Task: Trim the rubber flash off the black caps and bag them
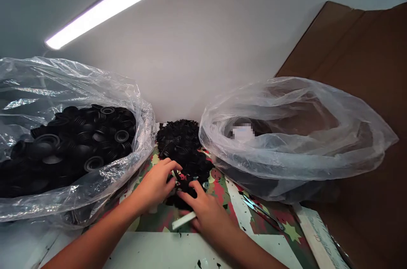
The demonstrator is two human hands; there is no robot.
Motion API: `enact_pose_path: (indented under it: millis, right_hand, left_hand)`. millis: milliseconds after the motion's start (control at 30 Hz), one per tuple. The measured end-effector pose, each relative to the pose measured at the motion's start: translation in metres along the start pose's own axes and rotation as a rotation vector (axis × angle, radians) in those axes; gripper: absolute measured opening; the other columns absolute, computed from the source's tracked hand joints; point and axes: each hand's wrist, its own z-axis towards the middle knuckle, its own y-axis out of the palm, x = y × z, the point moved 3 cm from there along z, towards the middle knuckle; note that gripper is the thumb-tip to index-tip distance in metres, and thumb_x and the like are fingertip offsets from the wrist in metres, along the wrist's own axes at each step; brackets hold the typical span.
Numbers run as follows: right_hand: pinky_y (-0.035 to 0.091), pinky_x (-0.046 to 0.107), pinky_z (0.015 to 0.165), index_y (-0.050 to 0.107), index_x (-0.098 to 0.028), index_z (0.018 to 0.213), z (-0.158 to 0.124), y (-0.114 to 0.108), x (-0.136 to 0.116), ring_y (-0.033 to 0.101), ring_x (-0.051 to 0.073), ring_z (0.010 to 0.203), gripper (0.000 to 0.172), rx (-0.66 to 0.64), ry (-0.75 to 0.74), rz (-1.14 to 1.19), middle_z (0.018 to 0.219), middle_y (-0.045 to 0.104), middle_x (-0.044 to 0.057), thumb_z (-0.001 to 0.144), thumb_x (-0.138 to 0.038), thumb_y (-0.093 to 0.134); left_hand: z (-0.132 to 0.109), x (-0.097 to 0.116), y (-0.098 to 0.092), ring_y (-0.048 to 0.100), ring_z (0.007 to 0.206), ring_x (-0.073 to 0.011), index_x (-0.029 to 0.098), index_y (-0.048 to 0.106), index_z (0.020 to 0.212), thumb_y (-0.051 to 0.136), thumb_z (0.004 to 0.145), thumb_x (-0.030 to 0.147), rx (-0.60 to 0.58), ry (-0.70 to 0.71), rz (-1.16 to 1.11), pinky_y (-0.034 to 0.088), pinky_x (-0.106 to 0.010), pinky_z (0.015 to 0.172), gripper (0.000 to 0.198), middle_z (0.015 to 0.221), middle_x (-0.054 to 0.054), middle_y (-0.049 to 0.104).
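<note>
A heap of small black rubber-like scraps (181, 135) stretches from the wall toward me on a patterned sheet. At its near end my left hand (159, 182) is bent over the pieces, its thumb and fingers apart and nothing clearly gripped. Close beside it, my right hand (208, 212) reaches into the same scraps with thumb and forefinger spread. A flat pale stick-like handle (184, 220) sticks out to the left from under its curled fingers; the other end is hidden. More black pieces (181, 202) lie between the two hands, too dark to tell apart.
On the left, a clear plastic bag (144, 133) holds many black ribbed rubber parts (79, 146). Another clear bag (286, 163) stands open at the right, before a cardboard box (359, 48). Scissors (262, 212) lie on the patterned sheet (152, 218). A white board (159, 250) is nearest me.
</note>
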Motion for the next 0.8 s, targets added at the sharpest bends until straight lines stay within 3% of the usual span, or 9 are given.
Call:
enact_pose_path:
  millis: [100,167,267,367,467,567,633,800]
  right_hand:
    - [0.043,0.024,0.056,0.071,-0.027,0.110,0.010,-0.002,-0.002,0.067,0.015,0.066,0.038,0.033,0.005,-0.053,0.115,0.065,0.007,0.084,-0.003,0.059]
    - [0.042,0.023,0.057,0.071,-0.026,0.106,0.017,-0.018,0.000,0.065,0.014,0.068,0.036,0.114,-0.058,0.017,0.109,0.066,0.004,0.082,-0.001,0.059]
    - [0.049,0.024,0.072,0.069,-0.025,0.106,0.036,-0.066,0.006,0.066,0.016,0.083,0.029,0.285,-0.123,0.136,0.101,0.065,0.003,0.089,-0.005,0.056]
    - [0.049,0.029,0.084,0.069,-0.021,0.103,0.077,-0.121,0.013,0.064,0.020,0.093,0.015,0.386,0.018,0.049,0.097,0.065,0.005,0.098,-0.017,0.055]
    - [0.049,0.035,0.090,0.068,-0.019,0.108,0.131,-0.149,0.019,0.063,0.024,0.102,0.021,0.403,0.119,0.006,0.108,0.063,0.010,0.103,-0.024,0.048]
    - [0.053,0.039,0.092,0.067,-0.018,0.115,0.178,-0.143,0.028,0.065,0.025,0.107,0.020,0.341,0.229,-0.016,0.123,0.063,0.012,0.103,-0.026,0.054]
    - [0.058,0.044,0.091,0.062,-0.019,0.127,0.198,-0.130,0.033,0.066,0.024,0.108,0.033,0.275,0.287,-0.017,0.129,0.063,0.009,0.099,-0.035,0.064]
    - [0.058,0.046,0.092,0.060,-0.018,0.131,0.214,-0.122,0.030,0.066,0.025,0.109,0.038,0.280,0.325,0.004,0.132,0.062,0.011,0.098,-0.036,0.065]
  left_hand:
    - [0.007,-0.009,-0.003,0.068,0.083,-0.0223,0.021,0.073,0.088,0.059,0.077,0.013,0.149,-0.061,-0.138,0.054,-0.036,0.081,0.019,0.086,-0.003,0.073]
    - [0.010,-0.016,-0.003,0.068,0.078,-0.0204,0.019,0.071,0.090,0.056,0.081,0.018,0.211,-0.088,-0.183,0.055,-0.033,0.075,0.018,0.083,-0.003,0.074]
    - [0.012,-0.027,-0.002,0.066,0.067,-0.0178,0.018,0.069,0.088,0.052,0.081,0.022,0.283,-0.129,-0.246,0.053,-0.029,0.065,0.018,0.075,-0.001,0.071]
    - [0.013,-0.032,0.004,0.063,0.062,-0.0167,0.018,0.067,0.082,0.052,0.078,0.019,0.304,-0.146,-0.278,0.051,-0.028,0.060,0.016,0.069,0.001,0.068]
    - [0.012,-0.034,0.009,0.062,0.062,-0.0165,0.018,0.068,0.079,0.051,0.075,0.015,0.287,-0.133,-0.271,0.048,-0.027,0.060,0.017,0.067,0.001,0.066]
    - [0.011,-0.035,0.011,0.063,0.066,-0.0167,0.018,0.069,0.080,0.051,0.075,0.013,0.278,-0.096,-0.237,0.048,-0.027,0.064,0.019,0.073,0.000,0.068]
    - [0.011,-0.036,0.009,0.063,0.068,-0.0167,0.018,0.069,0.081,0.051,0.076,0.012,0.270,-0.064,-0.206,0.048,-0.027,0.065,0.020,0.075,-0.001,0.068]
    - [0.010,-0.025,0.007,0.065,0.075,-0.0189,0.019,0.072,0.084,0.054,0.082,0.012,0.159,0.089,-0.142,0.052,-0.032,0.071,0.020,0.082,-0.003,0.069]
